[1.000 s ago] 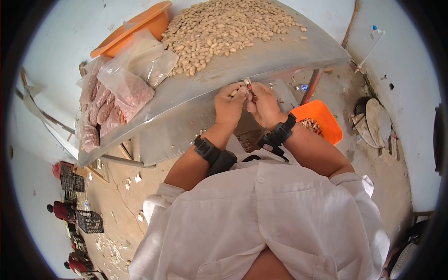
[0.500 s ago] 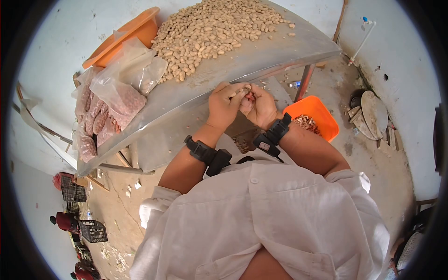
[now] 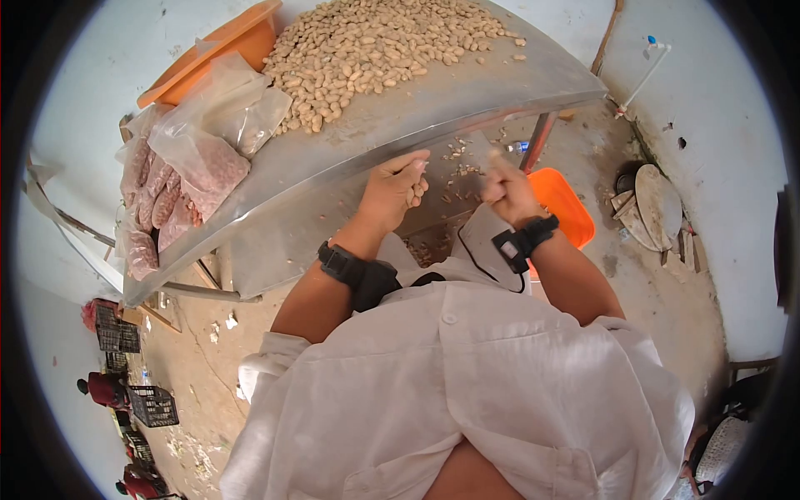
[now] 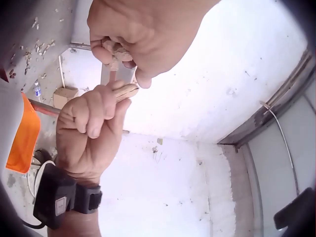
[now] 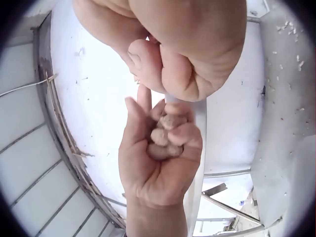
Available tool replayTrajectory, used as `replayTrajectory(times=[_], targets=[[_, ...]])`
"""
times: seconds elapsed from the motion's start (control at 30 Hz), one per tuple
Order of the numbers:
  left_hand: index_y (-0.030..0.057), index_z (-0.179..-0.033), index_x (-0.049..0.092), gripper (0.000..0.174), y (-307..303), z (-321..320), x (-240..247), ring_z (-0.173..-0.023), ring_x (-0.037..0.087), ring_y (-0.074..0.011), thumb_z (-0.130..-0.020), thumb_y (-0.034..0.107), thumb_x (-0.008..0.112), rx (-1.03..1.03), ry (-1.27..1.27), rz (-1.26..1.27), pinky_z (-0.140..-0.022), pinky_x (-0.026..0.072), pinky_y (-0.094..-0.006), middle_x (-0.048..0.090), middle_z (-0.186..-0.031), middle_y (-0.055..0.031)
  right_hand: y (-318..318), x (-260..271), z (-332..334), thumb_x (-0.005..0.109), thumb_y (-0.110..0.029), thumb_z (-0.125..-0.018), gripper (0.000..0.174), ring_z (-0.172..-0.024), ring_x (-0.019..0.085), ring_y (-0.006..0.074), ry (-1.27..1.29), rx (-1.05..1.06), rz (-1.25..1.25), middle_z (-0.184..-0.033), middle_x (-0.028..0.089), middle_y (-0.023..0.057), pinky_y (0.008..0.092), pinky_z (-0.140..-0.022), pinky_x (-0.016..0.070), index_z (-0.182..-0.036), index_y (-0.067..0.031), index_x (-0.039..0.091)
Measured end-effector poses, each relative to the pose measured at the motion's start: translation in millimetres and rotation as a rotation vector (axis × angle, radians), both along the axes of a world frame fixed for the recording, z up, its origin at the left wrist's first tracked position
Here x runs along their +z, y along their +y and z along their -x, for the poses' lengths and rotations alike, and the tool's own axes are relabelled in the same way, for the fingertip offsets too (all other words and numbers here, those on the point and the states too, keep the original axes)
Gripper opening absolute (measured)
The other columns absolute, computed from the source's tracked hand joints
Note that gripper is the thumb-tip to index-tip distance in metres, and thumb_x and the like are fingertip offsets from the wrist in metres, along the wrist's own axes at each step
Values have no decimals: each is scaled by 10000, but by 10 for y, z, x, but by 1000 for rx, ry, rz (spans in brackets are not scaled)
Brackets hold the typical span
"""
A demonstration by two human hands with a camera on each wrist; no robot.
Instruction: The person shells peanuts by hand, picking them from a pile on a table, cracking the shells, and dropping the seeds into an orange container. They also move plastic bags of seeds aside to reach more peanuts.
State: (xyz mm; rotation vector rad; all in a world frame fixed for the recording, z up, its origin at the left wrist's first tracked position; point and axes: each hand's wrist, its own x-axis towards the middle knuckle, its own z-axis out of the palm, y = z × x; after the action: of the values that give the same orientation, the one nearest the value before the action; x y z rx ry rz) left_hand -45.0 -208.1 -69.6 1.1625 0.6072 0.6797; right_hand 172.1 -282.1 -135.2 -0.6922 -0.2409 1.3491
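Several unshelled peanuts point(image 3: 414, 193) point(image 5: 167, 134) lie in the curled fingers of the left hand point(image 3: 390, 193) point(image 4: 148, 37) point(image 5: 160, 173), below the metal table's front edge. The right hand point(image 3: 510, 192) point(image 4: 89, 123) point(image 5: 182, 44) is apart from it in the head view, blurred, left of the orange bin point(image 3: 562, 208) point(image 4: 24, 136). In the left wrist view, its thumb and finger pinch a tan peanut shell point(image 4: 126, 92). The heap of peanuts point(image 3: 358, 58) covers the back of the metal table point(image 3: 333, 158).
Bags of pink kernels point(image 3: 208, 171) and an orange basin point(image 3: 200, 62) stand on the table's left side. A bottle point(image 3: 518, 147) and scattered shells lie on the floor beyond. Black crates point(image 3: 154, 406) and people in red point(image 3: 107, 389) are at the far left.
The hands, together before, have parted. My right hand has moved right, towards the orange bin; my left has shifted slightly left with peanuts in its fingers.
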Motion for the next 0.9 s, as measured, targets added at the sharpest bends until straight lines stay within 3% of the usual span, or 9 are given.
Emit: replayTrajectory(times=[0.17,0.27,0.3,0.37,0.43,0.53,0.63,0.83,0.9], targets=[[14,-1251,468,556,18,-19,-39,-685,523,-133,-899,440,524,-74,-121,253,-535,410,-238,478,-701,12,-67,-788,-677,549,-189,-900,260,-421,303,86,155,-564,191,-555,375,-31,232,-394,243,-665,-117,465],[37,-1258,468,618,29,-78,-34,-677,521,-136,-893,535,459,-77,-96,272,-538,406,-244,475,-703,15,-23,-323,-355,503,-129,-895,178,-428,306,94,-141,-228,118,-564,373,-34,237,-399,244,-721,-91,500],[44,-1264,464,639,19,-87,-45,-671,519,-136,-892,562,434,-70,-72,264,-538,404,-245,476,-704,15,63,-343,-306,536,-143,-890,123,-463,308,66,-272,-132,-30,-607,397,-52,225,-418,250,-970,-79,604],[64,-1278,454,637,24,-87,-57,-662,517,-132,-898,573,406,-75,-41,266,-536,403,-244,482,-713,14,-33,278,51,549,-120,-878,235,-505,387,64,-676,116,-113,-661,484,-35,224,-438,302,-1091,-35,601],[86,-1291,446,634,4,-89,-15,-665,519,-128,-905,583,371,-65,20,222,-528,399,-241,497,-728,11,-39,658,428,541,-85,-880,192,-567,458,63,-1144,143,-148,-709,539,-11,209,-475,348,-1040,4,598],[108,-1311,425,625,-52,-85,99,-668,519,-116,-915,583,337,-42,104,120,-518,396,-234,522,-751,8,173,564,656,565,-92,-866,178,-592,514,89,-1045,325,-466,-701,574,13,230,-539,415,-997,18,613],[96,-1310,419,586,5,-15,89,-645,510,-98,-924,536,384,-64,48,121,-527,403,-227,528,-763,15,234,607,692,535,-45,-874,164,-580,483,78,-1090,294,-426,-742,588,8,213,-541,407,-1008,9,612],[54,-1134,581,313,31,25,-18,-654,522,-85,-923,279,529,45,-99,134,-528,417,-213,565,-766,9,219,743,695,547,-44,-865,203,-578,431,54,-429,222,-263,-831,594,11,188,-493,338,-1057,0,598],[32,-1073,614,238,0,16,-10,-644,517,-80,-901,190,572,103,-148,132,-533,417,-208,568,-756,4,249,681,687,537,-47,-886,234,-569,437,52,-455,244,-279,-817,578,22,178,-478,328,-1115,-14,571]])
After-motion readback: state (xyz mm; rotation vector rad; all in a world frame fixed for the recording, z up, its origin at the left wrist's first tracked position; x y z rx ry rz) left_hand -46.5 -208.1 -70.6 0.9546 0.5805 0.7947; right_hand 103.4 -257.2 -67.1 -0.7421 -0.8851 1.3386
